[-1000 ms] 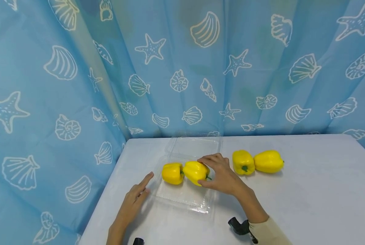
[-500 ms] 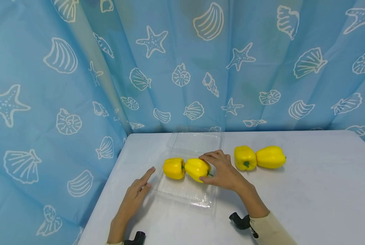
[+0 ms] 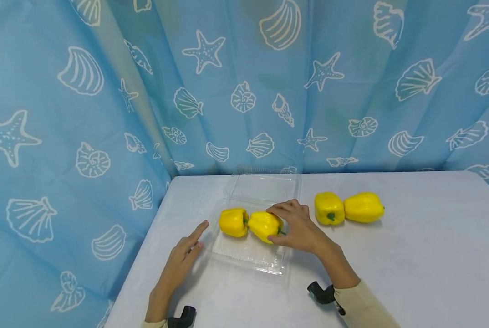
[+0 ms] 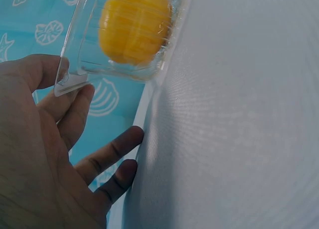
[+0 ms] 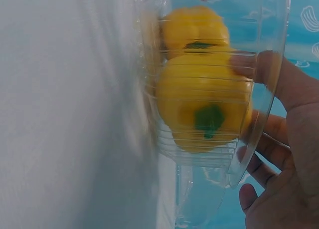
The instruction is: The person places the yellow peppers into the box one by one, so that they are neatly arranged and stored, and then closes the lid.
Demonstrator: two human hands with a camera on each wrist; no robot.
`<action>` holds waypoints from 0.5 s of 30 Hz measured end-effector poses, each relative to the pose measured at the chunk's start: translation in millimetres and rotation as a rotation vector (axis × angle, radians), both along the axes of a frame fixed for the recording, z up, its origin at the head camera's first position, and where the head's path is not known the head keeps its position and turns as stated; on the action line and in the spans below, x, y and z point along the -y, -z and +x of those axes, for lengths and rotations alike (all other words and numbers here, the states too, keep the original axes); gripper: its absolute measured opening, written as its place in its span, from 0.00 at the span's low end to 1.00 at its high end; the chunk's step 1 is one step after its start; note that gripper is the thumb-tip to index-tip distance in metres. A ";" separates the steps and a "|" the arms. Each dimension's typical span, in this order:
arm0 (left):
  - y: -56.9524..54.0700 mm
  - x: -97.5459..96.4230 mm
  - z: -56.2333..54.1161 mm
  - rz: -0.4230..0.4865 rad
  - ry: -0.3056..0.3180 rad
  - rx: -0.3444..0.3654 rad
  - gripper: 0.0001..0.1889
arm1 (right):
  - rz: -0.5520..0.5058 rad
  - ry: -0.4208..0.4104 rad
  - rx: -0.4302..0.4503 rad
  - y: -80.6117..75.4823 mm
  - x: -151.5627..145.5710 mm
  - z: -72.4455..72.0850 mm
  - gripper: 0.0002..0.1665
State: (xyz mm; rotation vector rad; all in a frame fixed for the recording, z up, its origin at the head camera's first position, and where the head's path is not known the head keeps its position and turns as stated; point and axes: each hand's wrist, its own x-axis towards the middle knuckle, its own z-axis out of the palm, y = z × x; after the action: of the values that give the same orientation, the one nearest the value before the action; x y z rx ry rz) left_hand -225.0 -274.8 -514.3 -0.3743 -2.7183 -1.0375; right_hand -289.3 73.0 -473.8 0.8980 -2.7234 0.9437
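A clear plastic clamshell container (image 3: 244, 257) lies on the table with its lid (image 3: 265, 187) folded back. In its base sit two yellow bell peppers: a left pepper (image 3: 233, 222) and a right pepper (image 3: 265, 225), end to end. My right hand (image 3: 299, 230) grips the right pepper, thumb on the near side and fingers on the far side; through the clear wall the green stem (image 5: 208, 120) shows in the right wrist view. At the container's left edge, my left hand (image 3: 181, 259) pinches the rim (image 4: 72, 84) between thumb and fingers, its other fingers spread.
Two more yellow bell peppers, one stem-forward (image 3: 329, 208) and one on its side (image 3: 364, 207), lie right of the container. The white table (image 3: 416, 255) ends at a blue shell-patterned curtain (image 3: 244, 68). Black wrist mounts (image 3: 321, 292) hang by both wrists.
The head view has tilted slightly down, so everything sits a little higher in the frame. Both hands and the peppers keep nearly the same places relative to the container.
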 end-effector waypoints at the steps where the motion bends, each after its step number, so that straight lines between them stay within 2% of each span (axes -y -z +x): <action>1: -0.1 -0.6 -0.2 0.002 0.002 0.002 0.26 | 0.001 0.001 -0.001 0.2 -0.7 0.0 0.38; 15: -0.4 -1.3 1.2 -0.010 0.005 -0.015 0.27 | -0.028 -0.008 0.043 -0.9 -8.1 0.3 0.46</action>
State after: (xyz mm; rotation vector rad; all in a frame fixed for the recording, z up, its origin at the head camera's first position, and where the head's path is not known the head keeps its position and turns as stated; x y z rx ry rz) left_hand -223.8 -273.5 -513.9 -0.3887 -2.7116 -1.0185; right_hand -288.9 81.1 -472.8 0.8948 -2.7370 1.0118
